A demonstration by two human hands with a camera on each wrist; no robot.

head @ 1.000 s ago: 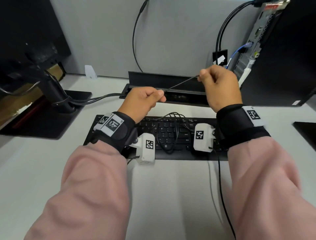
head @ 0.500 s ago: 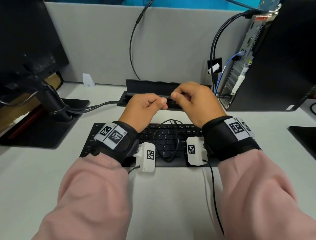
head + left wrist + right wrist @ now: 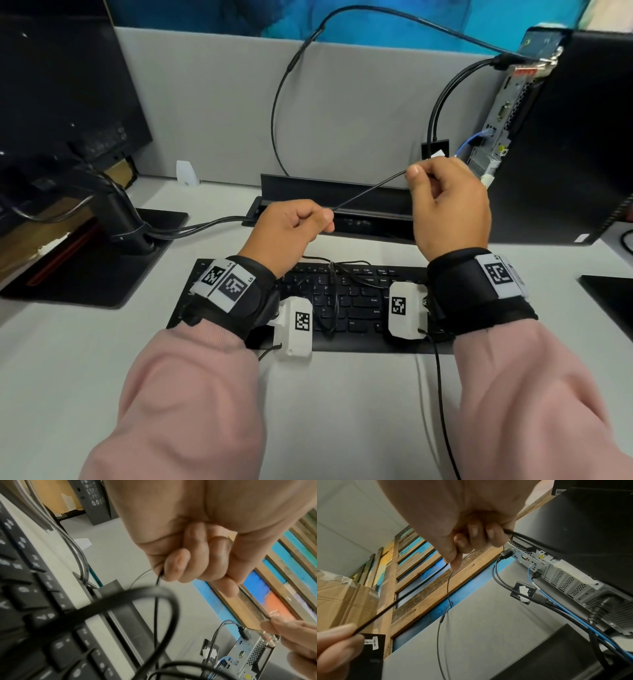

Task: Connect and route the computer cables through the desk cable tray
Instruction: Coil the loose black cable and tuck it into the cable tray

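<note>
Black thin cable (image 3: 370, 190) stretched taut between hands.

Bare desk (image 3: 359, 411) lies open in front of the keyboard (image 3: 346, 301), while behind it the cable tray (image 3: 342, 192) is hemmed in by the monitor stand (image 3: 120, 219) on the left, the computer tower (image 3: 561, 137) on the right and a thin cable (image 3: 370, 192) stretched across.

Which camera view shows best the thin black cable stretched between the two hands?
The head view: the thin black cable runs taut from left hand to right hand. The right wrist view shows most of it, the left wrist view only slack loops.
</note>
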